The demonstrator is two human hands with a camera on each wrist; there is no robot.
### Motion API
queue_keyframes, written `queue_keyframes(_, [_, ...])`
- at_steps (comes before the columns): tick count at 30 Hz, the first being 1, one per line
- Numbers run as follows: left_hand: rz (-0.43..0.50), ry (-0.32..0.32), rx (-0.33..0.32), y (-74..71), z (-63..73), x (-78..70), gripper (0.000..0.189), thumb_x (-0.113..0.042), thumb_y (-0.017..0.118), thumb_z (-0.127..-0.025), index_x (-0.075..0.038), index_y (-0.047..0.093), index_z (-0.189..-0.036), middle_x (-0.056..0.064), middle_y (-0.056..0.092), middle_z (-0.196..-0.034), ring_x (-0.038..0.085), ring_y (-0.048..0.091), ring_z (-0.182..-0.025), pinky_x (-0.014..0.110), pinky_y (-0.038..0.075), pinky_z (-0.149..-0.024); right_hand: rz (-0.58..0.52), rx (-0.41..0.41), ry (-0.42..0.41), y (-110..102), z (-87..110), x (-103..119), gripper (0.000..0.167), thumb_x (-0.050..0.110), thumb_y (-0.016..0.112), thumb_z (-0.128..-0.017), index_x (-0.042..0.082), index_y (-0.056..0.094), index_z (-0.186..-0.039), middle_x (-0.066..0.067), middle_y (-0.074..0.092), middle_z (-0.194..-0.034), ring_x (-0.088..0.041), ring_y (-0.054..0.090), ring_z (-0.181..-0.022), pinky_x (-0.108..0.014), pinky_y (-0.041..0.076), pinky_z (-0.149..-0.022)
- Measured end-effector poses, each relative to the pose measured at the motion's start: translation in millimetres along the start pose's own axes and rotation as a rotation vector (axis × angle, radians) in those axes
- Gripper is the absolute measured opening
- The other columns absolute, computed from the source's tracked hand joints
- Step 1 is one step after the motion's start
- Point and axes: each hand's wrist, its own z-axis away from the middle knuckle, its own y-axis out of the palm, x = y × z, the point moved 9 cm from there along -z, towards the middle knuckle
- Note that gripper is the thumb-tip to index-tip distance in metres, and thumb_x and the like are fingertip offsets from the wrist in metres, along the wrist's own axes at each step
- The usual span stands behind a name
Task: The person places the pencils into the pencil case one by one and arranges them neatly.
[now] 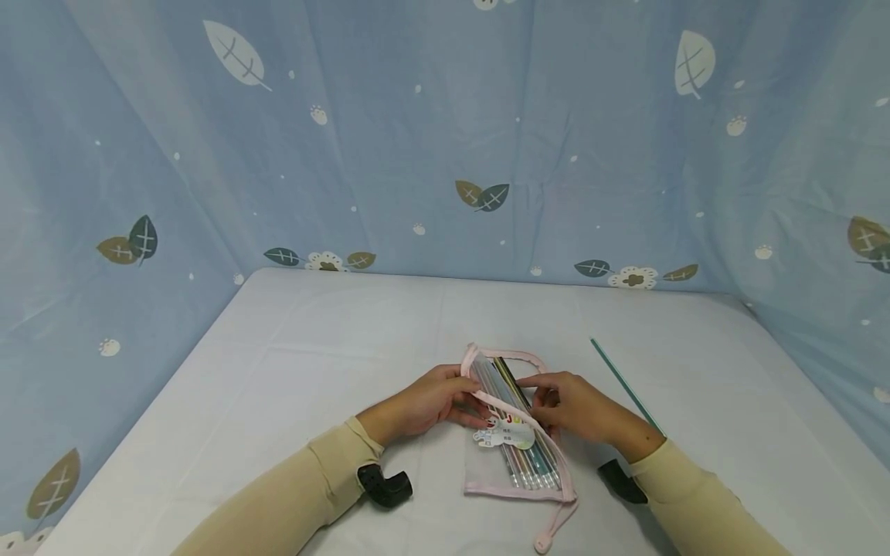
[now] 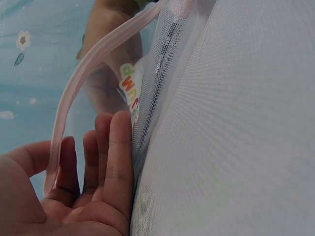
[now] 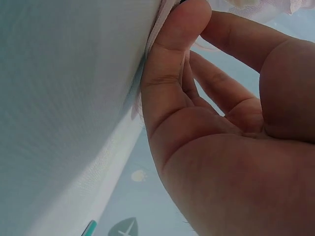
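A clear mesh pouch (image 1: 483,463) with pink trim and a lettered label (image 1: 506,432) lies tilted on the table, several slim pencils (image 1: 531,459) inside it. My left hand (image 1: 441,398) pinches the pink rim (image 2: 63,115) at the pouch's mouth between thumb and finger, its other fingers lying along the mesh. At the mouth's right side my right hand (image 1: 573,405) has its index finger and thumb at a black-and-gold pencil (image 1: 506,372), which angles into the pouch. In the right wrist view its thumb (image 3: 162,83) lies along the pink trim, tip near another finger.
One long green pencil (image 1: 626,384) lies alone on the white table (image 1: 334,332), beyond my right wrist. A pink pull strap (image 1: 552,529) trails from the pouch's near corner. Blue leaf-print cloth (image 1: 389,154) hangs around the table's back and sides.
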Motion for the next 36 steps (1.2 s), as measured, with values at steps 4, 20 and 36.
queue_keyframes(4, [0.004,0.002,-0.003,-0.9,-0.4,-0.1,0.035,-0.010,0.045,-0.103,0.011,0.046,-0.130,0.009,0.066,-0.095,0.016,0.068,-0.086,0.042,0.063,-0.088,0.022,0.023,-0.034,2.1,0.0,3.6,0.047,0.004,0.062,-0.095,-0.005,0.051,-0.140,-0.006,0.062,-0.087,-0.011,0.058,-0.063,-0.025,0.056,-0.051])
queue_keyframes(20, [-0.001,0.010,0.006,0.0,1.2,-1.6,0.035,-0.011,0.046,-0.103,0.012,0.046,-0.130,0.009,0.066,-0.095,0.016,0.068,-0.086,0.043,0.063,-0.089,0.042,0.022,-0.035,0.6,1.5,6.4,0.044,0.004,0.061,-0.096,-0.002,0.054,-0.139,-0.004,0.064,-0.087,-0.011,0.058,-0.062,-0.024,0.054,-0.050])
queue_keyframes(36, [0.001,0.006,-0.010,0.7,-0.5,0.1,0.033,-0.011,0.046,-0.103,0.011,0.048,-0.127,0.009,0.066,-0.092,0.016,0.068,-0.084,0.042,0.064,-0.087,0.037,-0.086,0.022,-16.4,6.3,5.0,0.040,0.004,0.061,-0.096,0.002,0.057,-0.136,-0.009,0.065,-0.089,-0.016,0.062,-0.066,-0.029,0.059,-0.054])
